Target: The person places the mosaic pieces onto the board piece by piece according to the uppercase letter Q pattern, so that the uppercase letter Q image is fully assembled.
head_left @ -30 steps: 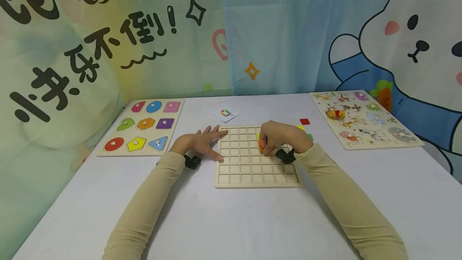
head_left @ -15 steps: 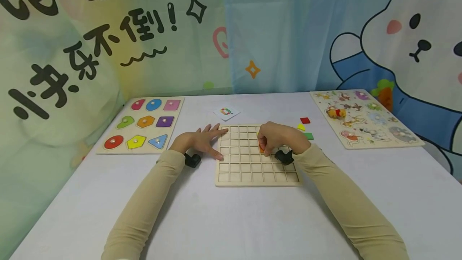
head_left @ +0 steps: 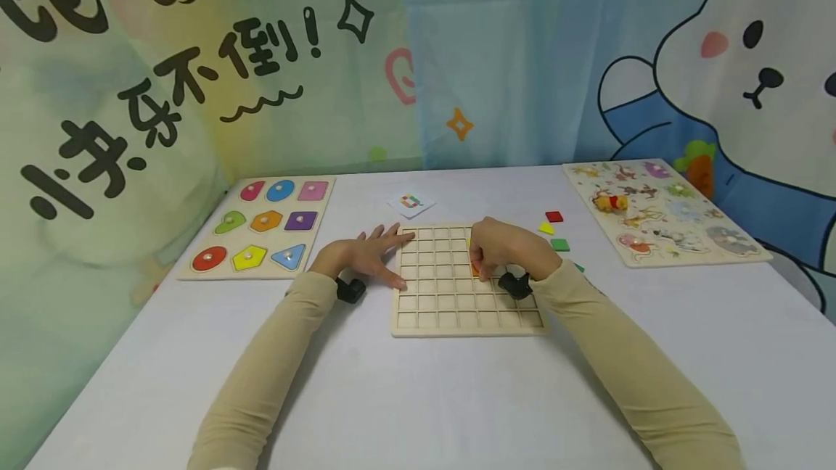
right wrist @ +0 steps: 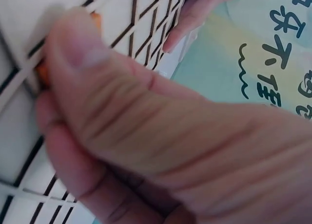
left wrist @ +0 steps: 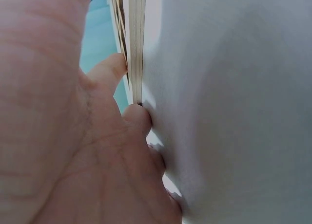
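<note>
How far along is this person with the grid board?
Done, apparently: a mostly hidden yellow piece on the grid board. In hand: the right hand holds an orange piece there. Remaining, probably: the loose red piece, yellow triangle and green pieces on the table.

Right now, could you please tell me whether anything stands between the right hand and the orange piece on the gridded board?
Nothing visible does: the right hand covers part of the orange piece with its thumb. The left hand lies at the left edge of the gridded board, apart from the piece.
</note>
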`<move>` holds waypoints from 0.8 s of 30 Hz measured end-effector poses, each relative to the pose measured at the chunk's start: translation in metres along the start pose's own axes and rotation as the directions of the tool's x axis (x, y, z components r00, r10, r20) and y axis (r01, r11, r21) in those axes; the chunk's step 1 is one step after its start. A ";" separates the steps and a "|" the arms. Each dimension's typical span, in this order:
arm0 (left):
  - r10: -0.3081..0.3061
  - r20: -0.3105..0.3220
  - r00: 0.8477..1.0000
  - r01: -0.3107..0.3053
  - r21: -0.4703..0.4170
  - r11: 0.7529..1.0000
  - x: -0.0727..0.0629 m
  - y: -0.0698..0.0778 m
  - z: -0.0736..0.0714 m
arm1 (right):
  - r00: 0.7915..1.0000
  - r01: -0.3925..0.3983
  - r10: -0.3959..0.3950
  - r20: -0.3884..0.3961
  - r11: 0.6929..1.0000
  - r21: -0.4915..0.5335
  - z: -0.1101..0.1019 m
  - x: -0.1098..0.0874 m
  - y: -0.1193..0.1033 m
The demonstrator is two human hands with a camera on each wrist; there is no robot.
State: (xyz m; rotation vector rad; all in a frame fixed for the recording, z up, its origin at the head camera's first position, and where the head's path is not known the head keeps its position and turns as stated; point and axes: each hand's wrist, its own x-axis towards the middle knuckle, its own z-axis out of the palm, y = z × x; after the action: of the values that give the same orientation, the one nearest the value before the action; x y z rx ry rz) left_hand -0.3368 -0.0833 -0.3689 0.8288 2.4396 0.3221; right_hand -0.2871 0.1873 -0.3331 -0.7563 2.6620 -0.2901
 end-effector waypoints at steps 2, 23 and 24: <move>-0.002 -0.001 1.000 0.002 0.002 1.000 0.001 0.002 0.000 | 1.000 0.006 -0.006 -0.014 1.000 0.027 0.000 -0.003 0.002; 0.008 -0.007 1.000 -0.008 0.026 1.000 0.000 0.001 0.002 | 0.991 0.009 0.005 -0.136 0.995 0.100 -0.005 -0.046 0.039; 0.007 -0.007 1.000 -0.007 0.026 1.000 -0.001 0.001 0.001 | 0.992 -0.017 0.029 -0.124 0.995 0.102 -0.010 -0.049 0.042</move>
State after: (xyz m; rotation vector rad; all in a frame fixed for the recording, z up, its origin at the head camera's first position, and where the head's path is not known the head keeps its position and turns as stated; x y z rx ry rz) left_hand -0.3348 -0.0828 -0.3690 0.8487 2.4532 0.2972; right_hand -0.2718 0.2500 -0.3223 -0.6968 2.7467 -0.4767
